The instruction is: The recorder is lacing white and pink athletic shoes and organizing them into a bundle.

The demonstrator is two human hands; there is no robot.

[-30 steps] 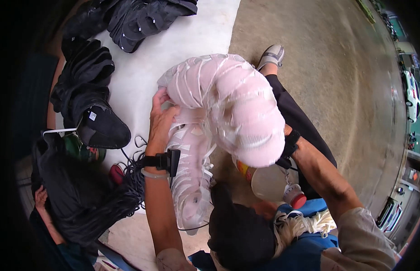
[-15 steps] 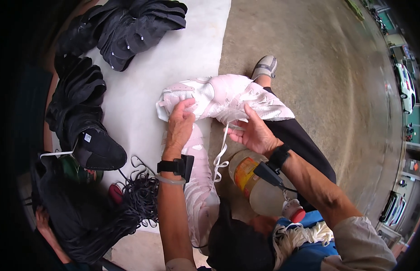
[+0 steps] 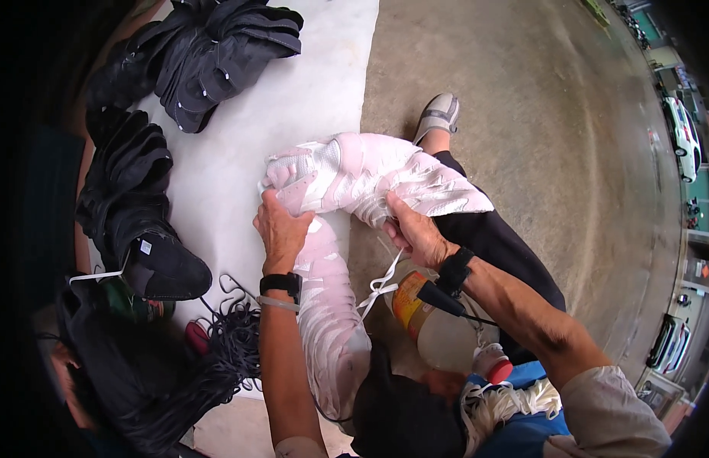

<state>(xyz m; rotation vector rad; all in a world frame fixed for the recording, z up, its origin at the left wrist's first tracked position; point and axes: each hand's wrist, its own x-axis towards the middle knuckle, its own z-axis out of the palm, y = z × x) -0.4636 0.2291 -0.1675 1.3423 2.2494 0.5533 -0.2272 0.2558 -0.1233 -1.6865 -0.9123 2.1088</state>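
Note:
A curved, nested stack of pink-and-white shoe uppers lies across my lap and over the white sheet. My left hand is closed on the lower edge of the end upper, whose eyelet flap faces up. At the underside of the stack's middle, my right hand grips the uppers, thumb on top and fingers curled below, partly hidden. A white shoelace hangs looped beneath that hand; whether the fingers also pinch it I cannot make out. A second pink-and-white stack runs toward me beside my left forearm.
Black shoe uppers lie in stacks on the white sheet at left. Near them is a tangle of black laces. A clear jug stands by my right forearm, with white laces below it. Another person's arm shows at far left.
My left hand has moved down and left to the end upper's lower edge. My right hand has closed on the stack from an open pose. The view has shifted slightly.

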